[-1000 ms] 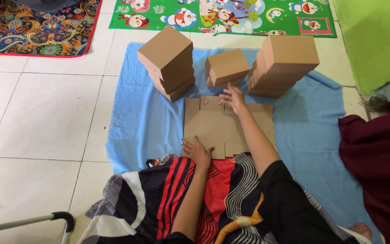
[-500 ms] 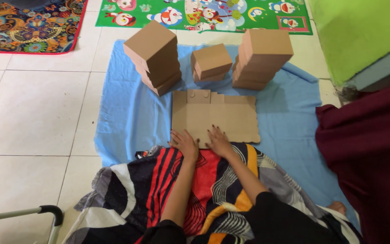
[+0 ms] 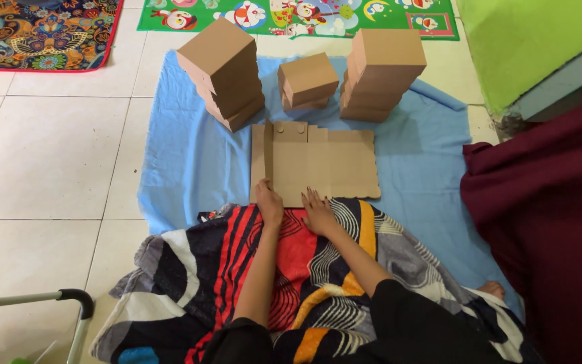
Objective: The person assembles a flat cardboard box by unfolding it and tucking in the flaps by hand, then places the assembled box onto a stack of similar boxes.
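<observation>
Cloth (image 3: 412, 168), pale blue, spread over white floor tiles (image 3: 48, 162), carries all the cardboard work. Beyond it lie a patterned rug (image 3: 35, 34) at far left and a green cartoon mat (image 3: 291, 17) at far centre; a dark red fabric mass (image 3: 547, 222) fills the right edge. A striped wrap (image 3: 304, 269) in red, black and white covers the person's lap at near centre.

Three stacks of folded brown boxes stand along the far side of the cloth: left stack (image 3: 223, 74), tilted; middle stack (image 3: 308, 81), low; right stack (image 3: 382, 74), tallest.

Blank (image 3: 318, 165), a flat, unfolded sheet of brown cardboard, lies just near of the stacks. It has scored fold lines, a scalloped right and near edge, round tabs on its far edge, and a narrow left flap already raised.

Left hand (image 3: 269, 202) rests fingers together on the blank's near left corner; right hand (image 3: 318, 210) lies flat, fingers spread, on the near edge. Neither pinches anything.

Judged advice: keep the sheet pressed flat, and crease squarely along each score line so walls stand true.
</observation>
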